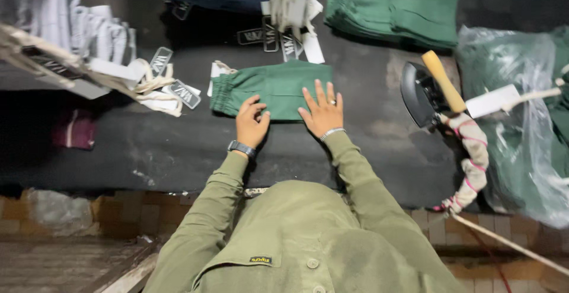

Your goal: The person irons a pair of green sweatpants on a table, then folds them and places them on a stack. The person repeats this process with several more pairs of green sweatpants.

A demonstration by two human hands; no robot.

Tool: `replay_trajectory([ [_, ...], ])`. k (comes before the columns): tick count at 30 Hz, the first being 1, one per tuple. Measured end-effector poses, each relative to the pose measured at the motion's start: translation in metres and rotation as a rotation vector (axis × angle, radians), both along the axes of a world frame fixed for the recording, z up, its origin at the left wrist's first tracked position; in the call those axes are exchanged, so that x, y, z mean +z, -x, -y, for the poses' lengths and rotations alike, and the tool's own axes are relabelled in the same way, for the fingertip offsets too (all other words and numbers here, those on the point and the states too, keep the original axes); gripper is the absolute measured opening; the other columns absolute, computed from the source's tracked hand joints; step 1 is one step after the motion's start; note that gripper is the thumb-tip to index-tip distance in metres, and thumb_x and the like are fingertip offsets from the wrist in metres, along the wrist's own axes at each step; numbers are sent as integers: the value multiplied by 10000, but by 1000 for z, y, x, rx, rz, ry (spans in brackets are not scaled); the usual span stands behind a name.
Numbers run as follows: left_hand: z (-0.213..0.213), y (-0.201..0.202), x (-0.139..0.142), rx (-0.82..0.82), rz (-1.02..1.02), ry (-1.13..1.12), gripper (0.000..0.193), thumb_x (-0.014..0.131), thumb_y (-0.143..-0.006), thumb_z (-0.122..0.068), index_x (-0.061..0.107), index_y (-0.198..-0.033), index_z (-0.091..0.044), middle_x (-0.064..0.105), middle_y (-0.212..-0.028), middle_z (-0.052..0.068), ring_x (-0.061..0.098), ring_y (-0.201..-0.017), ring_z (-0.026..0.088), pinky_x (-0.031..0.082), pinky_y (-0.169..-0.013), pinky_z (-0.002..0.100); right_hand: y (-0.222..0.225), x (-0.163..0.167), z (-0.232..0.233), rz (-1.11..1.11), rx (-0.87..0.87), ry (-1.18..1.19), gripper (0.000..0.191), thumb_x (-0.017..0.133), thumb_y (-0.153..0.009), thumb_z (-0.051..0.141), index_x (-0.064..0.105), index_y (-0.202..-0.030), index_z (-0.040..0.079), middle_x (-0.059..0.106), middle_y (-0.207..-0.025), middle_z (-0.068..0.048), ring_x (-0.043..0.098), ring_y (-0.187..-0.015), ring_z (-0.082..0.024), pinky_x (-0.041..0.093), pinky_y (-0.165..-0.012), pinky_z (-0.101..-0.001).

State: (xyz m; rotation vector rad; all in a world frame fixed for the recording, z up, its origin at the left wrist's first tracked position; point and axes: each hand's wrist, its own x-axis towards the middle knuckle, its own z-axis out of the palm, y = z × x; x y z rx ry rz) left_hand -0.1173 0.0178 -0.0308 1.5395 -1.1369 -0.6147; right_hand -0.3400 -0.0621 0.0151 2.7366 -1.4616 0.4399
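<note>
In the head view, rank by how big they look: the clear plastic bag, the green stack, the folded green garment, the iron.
1. clear plastic bag
2. green stack and folded green garment: look alike, unranked
3. iron
</note>
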Motion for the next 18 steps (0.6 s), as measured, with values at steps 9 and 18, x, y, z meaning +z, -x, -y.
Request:
replay_trajectory([
  [9,2,-10,11,99,79,145,200,752,-807,-106,700,-990,-45,644,-1294,150,705,-915,262,604,-730,322,3,-33,5,101,41,-269,623,678,-895,442,555,-1447,181,330,-1621,-223,290,-1477,-462,258,-1129,-643],
  [18,-10,-92,50,509,506,-303,475,748,-826,-394,664,-1168,-74,587,-1248,111,492,-1178,361,412,-966,503,37,-40,16,723,-308,-856,334,618,-962,192,707,-1280,146,710,-1002,-155,590,-637,-180,494,-617,-326],
])
